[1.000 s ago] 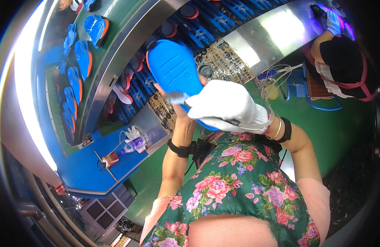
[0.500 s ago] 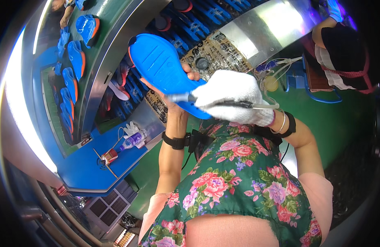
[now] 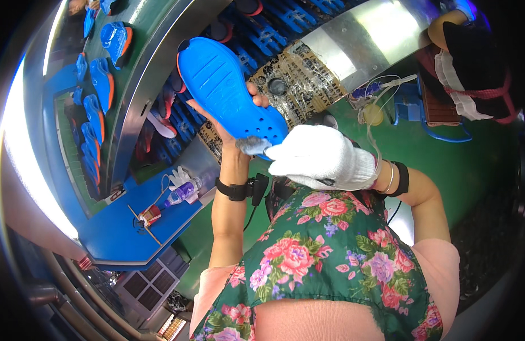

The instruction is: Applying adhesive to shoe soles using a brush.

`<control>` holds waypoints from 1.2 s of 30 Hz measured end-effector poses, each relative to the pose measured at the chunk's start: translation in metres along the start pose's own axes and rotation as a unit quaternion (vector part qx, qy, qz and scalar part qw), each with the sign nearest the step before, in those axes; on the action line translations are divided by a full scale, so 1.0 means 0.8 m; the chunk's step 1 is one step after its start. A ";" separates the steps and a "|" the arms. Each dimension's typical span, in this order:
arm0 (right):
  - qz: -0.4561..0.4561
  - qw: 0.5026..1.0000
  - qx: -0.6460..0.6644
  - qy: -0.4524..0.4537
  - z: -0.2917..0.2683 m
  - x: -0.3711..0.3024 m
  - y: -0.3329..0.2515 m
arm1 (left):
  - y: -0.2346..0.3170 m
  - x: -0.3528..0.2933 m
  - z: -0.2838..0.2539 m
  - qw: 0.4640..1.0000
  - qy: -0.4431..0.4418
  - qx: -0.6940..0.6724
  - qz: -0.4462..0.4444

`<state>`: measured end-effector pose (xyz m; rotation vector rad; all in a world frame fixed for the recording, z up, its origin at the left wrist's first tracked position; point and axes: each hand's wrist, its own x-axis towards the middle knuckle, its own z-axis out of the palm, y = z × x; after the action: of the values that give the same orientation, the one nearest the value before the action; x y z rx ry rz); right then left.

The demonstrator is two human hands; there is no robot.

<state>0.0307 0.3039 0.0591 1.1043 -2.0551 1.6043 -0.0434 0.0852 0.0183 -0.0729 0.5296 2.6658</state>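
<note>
My left hand (image 3: 225,133), bare, grips the waist of a blue shoe sole (image 3: 217,74) from beneath, with fingertips curling over its far side. The sole is tilted, its broad grooved end up and away, its end with small holes toward me. In a white knitted glove, my right hand (image 3: 316,156) is closed round a brush whose handle is mostly hidden. The brush's grey bristles (image 3: 253,145) are at the holed end of the sole, by its near edge; I cannot tell whether they touch it.
Blue soles with orange edges (image 3: 101,85) lie on a green conveyor to the left. Ahead is a metal-edged rack (image 3: 268,42) of blue holders and taped cardboard (image 3: 294,77). A blue shelf (image 3: 115,238) holds a purple-labelled bottle (image 3: 179,194). Another person (image 3: 467,68) works at far right.
The brush and gloved hand have moved slightly down and right, uncovering the small holes in the sole. My left hand and the sole have shifted a little up and left.
</note>
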 end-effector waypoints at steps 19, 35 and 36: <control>0.024 0.993 0.112 -0.023 -0.007 -0.007 0.022 | 0.018 0.029 -0.007 0.952 -0.050 0.028 -0.301; 0.280 0.931 0.211 0.099 -0.042 0.009 0.031 | -0.007 0.001 -0.036 0.973 0.085 -0.023 -0.211; 0.278 0.941 0.161 0.104 -0.047 0.014 0.031 | -0.017 -0.007 -0.054 0.981 0.086 -0.029 -0.172</control>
<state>-0.0030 0.3362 0.0616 0.4077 -2.1206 2.2749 -0.0337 0.0779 -0.0255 -0.3790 0.4473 2.3470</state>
